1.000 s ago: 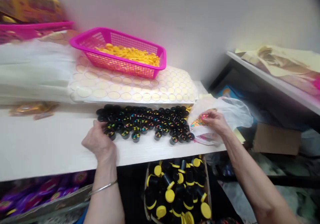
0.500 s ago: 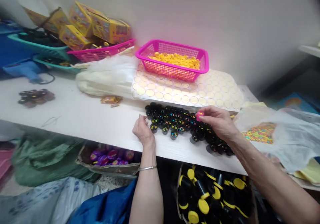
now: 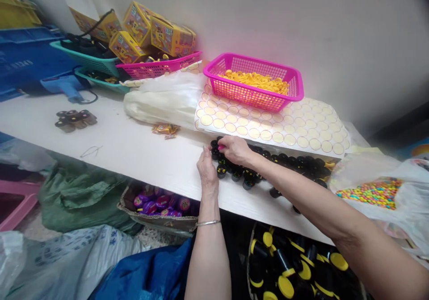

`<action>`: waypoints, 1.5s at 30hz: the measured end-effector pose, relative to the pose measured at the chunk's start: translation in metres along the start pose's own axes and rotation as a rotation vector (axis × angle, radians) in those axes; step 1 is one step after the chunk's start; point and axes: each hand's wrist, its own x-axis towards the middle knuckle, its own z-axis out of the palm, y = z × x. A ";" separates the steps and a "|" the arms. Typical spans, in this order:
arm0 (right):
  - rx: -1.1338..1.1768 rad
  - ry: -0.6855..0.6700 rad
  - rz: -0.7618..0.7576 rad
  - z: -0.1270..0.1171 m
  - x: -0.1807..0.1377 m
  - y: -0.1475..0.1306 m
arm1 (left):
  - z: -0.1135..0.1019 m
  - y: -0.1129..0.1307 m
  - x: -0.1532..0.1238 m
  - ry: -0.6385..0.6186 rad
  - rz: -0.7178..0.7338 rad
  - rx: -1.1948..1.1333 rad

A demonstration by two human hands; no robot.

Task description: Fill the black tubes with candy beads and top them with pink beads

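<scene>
Several small black cups (image 3: 284, 161) holding coloured candies stand packed together on the white table (image 3: 134, 152). My right hand (image 3: 234, 149) reaches across them to the left end of the group, fingers pinched on a small pink candy. My left hand (image 3: 208, 171), with a bangle on the wrist, rests curled at the left edge of the cups, touching them. A clear bag of coloured candies (image 3: 372, 193) lies open at the right.
A pink basket of yellow lids (image 3: 254, 81) sits on a sheet of round stickers (image 3: 301, 128). Yellow boxes (image 3: 154, 32) fill baskets at the back left. Black cups (image 3: 75, 119) sit far left. Under the table stands a box of yellow-capped black containers (image 3: 295, 264).
My right hand left the candy bag and moved left over the cups to the group's left end with a pink candy. The view swung left.
</scene>
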 end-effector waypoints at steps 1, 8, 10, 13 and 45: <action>-0.080 -0.037 -0.003 -0.001 0.001 -0.004 | 0.000 0.000 0.000 0.012 -0.007 -0.006; -0.351 -0.126 -0.104 -0.006 0.003 -0.020 | 0.001 0.000 -0.001 0.033 -0.014 -0.046; -0.380 -0.132 -0.144 -0.007 0.003 -0.021 | 0.001 0.000 -0.001 0.033 -0.013 -0.038; -0.391 -0.129 -0.181 -0.008 0.004 -0.020 | 0.002 0.000 0.000 0.025 -0.012 -0.015; -0.115 0.100 0.687 -0.079 -0.284 0.204 | 0.021 -0.006 0.007 0.216 0.111 0.142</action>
